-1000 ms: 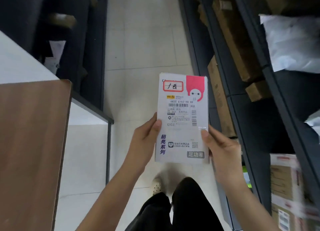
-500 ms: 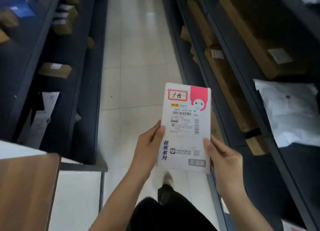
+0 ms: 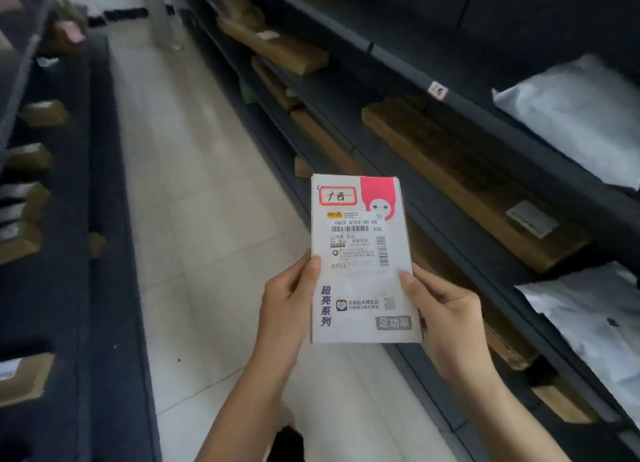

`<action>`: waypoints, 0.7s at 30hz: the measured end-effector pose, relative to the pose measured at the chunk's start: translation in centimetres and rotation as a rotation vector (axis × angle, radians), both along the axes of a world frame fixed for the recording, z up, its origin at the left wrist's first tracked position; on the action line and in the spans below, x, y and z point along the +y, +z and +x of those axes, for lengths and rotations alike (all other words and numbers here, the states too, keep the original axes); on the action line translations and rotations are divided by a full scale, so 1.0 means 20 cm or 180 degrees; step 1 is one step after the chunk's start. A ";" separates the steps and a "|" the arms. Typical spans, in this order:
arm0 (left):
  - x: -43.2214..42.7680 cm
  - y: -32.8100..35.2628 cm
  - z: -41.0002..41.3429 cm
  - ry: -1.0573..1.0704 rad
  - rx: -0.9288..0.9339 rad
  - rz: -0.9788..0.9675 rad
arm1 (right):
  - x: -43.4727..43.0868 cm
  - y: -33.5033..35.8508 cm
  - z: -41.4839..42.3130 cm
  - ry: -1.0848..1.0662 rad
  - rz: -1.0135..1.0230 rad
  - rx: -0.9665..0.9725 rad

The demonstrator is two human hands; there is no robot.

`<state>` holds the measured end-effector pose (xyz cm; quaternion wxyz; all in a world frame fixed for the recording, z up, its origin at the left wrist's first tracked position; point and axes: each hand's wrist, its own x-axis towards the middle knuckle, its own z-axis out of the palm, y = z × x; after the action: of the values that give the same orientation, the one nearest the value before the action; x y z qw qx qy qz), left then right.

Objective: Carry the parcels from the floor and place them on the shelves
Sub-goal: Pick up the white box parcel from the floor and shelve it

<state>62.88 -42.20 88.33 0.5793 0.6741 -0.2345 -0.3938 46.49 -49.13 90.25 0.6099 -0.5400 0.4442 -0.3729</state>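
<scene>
**Parcel in hand, shelf spot not yet chosen**

The left hand [image 3: 289, 307] and right hand [image 3: 446, 318] clamp the white parcel [image 3: 362, 259] upright over the aisle floor [image 3: 194, 191]. Carrying is underway; next it needs a free gap on the right shelves [image 3: 408, 70].

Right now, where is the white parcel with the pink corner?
The white parcel is at the centre of the head view, held upright over the aisle floor by the left hand and right hand, just left of the right-side shelves.
</scene>
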 end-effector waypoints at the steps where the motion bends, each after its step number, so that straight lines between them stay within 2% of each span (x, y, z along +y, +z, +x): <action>1: -0.08 0.03 0.11 -0.0092 -0.0088 0.0015 | -0.05 0.03 0.09 -0.0105 -0.0002 -0.0036; 7: -0.64 0.27 0.61 -0.0770 -0.0299 -0.0038 | -0.41 0.20 0.54 -0.0796 -0.0090 -0.0202; 10: -0.99 0.39 0.74 -0.1135 -0.0434 -0.0227 | -0.65 0.30 0.65 -0.1251 -0.0426 -0.0166; 15: -1.73 0.63 0.81 -0.1960 -0.0759 -0.0371 | -1.15 0.48 0.71 -0.2026 -0.0781 0.0064; 21: -2.41 0.79 0.79 -0.2436 -0.0498 -0.0378 | -1.70 0.71 0.75 -0.2456 -0.0821 0.0510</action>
<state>78.69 -90.44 104.16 0.4091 0.5313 -0.5346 -0.5144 61.50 -83.06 104.38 0.3162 -0.4333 0.6097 -0.5835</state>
